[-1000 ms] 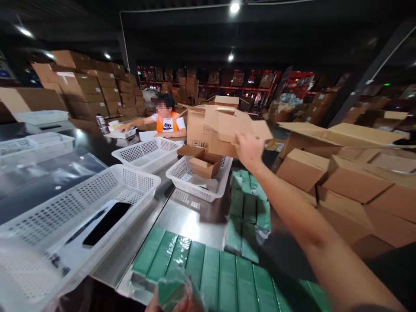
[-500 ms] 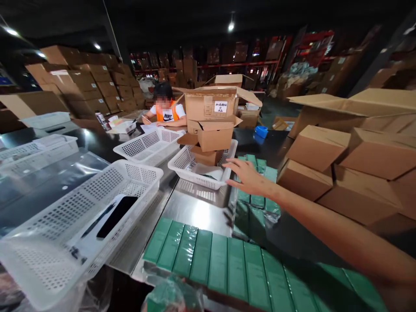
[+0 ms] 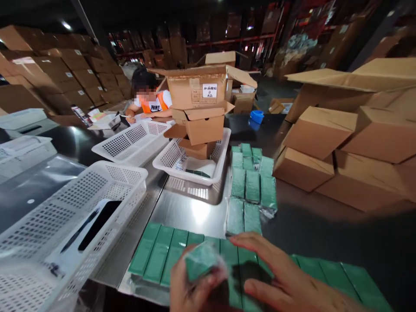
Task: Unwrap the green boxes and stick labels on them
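Observation:
My left hand (image 3: 188,284) is closed around a small green box in clear plastic wrap (image 3: 204,260), held low over the near edge of the table. Close to its right, my right hand (image 3: 276,271) is open, thumb and fingers apart, above a row of green boxes (image 3: 152,251) lying side by side. It hides several boxes of that row. Farther back, a second group of plastic-wrapped green boxes (image 3: 251,186) rests on the tabletop.
A white basket (image 3: 224,151) behind holds small cardboard boxes (image 3: 206,130). At left, another white basket (image 3: 130,173) contains a black phone-like object (image 3: 99,225) and a pen. Stacked cartons (image 3: 320,130) stand at right. Across the table, a person in an orange vest (image 3: 152,106) holds a pen.
My right hand has drawn back from beside the basket toward my left hand. The wrapped green box in my left hand has risen further into view. The view has shifted slightly.

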### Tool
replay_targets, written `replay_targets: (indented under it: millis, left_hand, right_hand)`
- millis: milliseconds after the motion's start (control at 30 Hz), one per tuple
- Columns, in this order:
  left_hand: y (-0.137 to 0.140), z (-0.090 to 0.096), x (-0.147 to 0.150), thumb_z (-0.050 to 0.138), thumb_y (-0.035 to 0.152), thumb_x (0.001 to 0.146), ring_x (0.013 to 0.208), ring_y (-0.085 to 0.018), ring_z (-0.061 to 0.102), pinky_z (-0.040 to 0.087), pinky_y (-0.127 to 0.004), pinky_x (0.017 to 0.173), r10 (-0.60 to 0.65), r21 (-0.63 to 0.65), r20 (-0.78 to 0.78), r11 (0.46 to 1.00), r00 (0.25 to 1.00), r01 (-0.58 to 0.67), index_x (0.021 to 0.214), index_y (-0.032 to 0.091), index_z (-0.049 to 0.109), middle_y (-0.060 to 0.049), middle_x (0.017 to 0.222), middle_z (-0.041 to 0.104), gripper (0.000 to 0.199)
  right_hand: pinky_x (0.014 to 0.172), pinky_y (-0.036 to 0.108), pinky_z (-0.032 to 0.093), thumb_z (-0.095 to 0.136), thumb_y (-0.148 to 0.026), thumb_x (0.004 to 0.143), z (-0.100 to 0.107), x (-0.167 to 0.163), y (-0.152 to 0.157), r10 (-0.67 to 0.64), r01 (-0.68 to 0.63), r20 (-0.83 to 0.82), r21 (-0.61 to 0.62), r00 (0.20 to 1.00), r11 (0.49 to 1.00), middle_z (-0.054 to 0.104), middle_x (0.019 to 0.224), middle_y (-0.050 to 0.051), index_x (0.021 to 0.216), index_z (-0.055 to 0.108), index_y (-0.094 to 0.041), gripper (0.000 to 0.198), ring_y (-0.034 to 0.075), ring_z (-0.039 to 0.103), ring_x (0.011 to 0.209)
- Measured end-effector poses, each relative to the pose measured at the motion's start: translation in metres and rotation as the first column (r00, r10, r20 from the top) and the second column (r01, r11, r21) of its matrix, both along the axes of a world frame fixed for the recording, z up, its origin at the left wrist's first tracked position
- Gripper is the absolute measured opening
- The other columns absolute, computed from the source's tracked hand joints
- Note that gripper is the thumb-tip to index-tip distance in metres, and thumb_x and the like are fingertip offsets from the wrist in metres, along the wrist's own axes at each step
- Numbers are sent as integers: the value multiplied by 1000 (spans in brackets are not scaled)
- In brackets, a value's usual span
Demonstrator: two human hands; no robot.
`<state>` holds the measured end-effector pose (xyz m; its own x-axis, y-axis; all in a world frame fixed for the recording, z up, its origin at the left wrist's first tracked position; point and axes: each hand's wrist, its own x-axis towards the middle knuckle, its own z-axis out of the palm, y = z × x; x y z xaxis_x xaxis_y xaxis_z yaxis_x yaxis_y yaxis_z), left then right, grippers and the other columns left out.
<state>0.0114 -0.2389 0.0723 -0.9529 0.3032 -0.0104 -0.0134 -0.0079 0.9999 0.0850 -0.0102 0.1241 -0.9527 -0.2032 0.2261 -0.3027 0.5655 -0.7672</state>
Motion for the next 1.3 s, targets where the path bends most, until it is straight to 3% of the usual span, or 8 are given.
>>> replay_targets:
  millis: [167, 400, 533, 667, 733, 933, 1167, 1300]
  left_hand:
    - [31, 9, -12, 76, 55, 78, 83, -25, 72, 58, -36, 80, -365, -109, -148, 930, 919, 352, 102, 20, 74, -8, 93, 77, 42]
    - [26, -15, 5, 84, 45, 74, 110, -27, 70, 58, -38, 92, -293, -174, -376, 954, 879, 243, 129, 27, 59, -9, 124, 72, 63]
    - [21, -21, 11, 82, 45, 76, 113, -25, 69, 57, -38, 97, -180, -41, -522, 982, 834, 186, 136, 31, 52, -8, 129, 68, 68]
    - [19, -24, 5, 81, 30, 80, 99, -21, 75, 60, -31, 89, -174, -130, -565, 984, 807, 121, 129, 28, 57, -5, 108, 76, 54]
    - [20, -23, 1, 82, 32, 78, 97, -22, 75, 61, -33, 86, -194, -150, -535, 980, 822, 134, 127, 26, 58, -6, 106, 77, 55]
    - [19, -27, 2, 83, 39, 75, 102, -24, 73, 60, -39, 88, -214, -81, -276, 977, 937, 199, 130, 23, 54, -9, 111, 75, 65]
    - [19, -36, 2, 77, 41, 79, 103, -27, 72, 58, -39, 89, -278, -94, -212, 960, 937, 264, 121, 19, 62, -13, 117, 73, 49]
    - [21, -28, 1, 72, 45, 83, 96, -25, 71, 57, -37, 86, -352, -90, -210, 936, 912, 341, 113, 19, 67, -10, 107, 76, 40]
  right_hand:
    - [97, 26, 52, 59, -37, 103, -12, 15, -13, -177, 143, -233, -158, 956, 977, 61, 123, 8, 138, 53, -26, 37, 19, 61, 113]
    - [78, 21, 54, 63, -24, 101, -31, 26, -26, -352, 269, -329, -272, 876, 924, 70, 96, 4, 100, 72, -21, 10, 14, 67, 86]
    - [68, 23, 50, 67, -26, 95, -31, 24, -33, -485, 400, -112, -423, 867, 813, 70, 78, 1, 88, 72, -20, 10, 15, 65, 70]
    - [56, 23, 46, 66, -37, 89, -38, 9, -37, -485, 530, 240, -543, 841, 651, 63, 61, -2, 87, 69, -18, 19, 15, 60, 55]
    - [50, 22, 43, 64, -41, 87, -45, 1, -36, -435, 545, 330, -565, 838, 620, 59, 56, -3, 88, 66, -18, 23, 14, 57, 50]
    - [52, 24, 41, 55, -35, 91, -56, 11, -34, -451, 542, 306, -392, 839, 743, 60, 63, -2, 95, 63, -19, 18, 16, 57, 54]
    - [82, 33, 48, 48, -15, 91, -42, 24, -29, -386, 379, -21, -154, 922, 912, 64, 107, 7, 117, 60, -20, 29, 21, 62, 95]
    - [78, 34, 49, 43, -7, 89, -45, 18, -30, -299, 298, 25, 22, 954, 954, 63, 98, 7, 104, 61, -17, 25, 23, 60, 90]
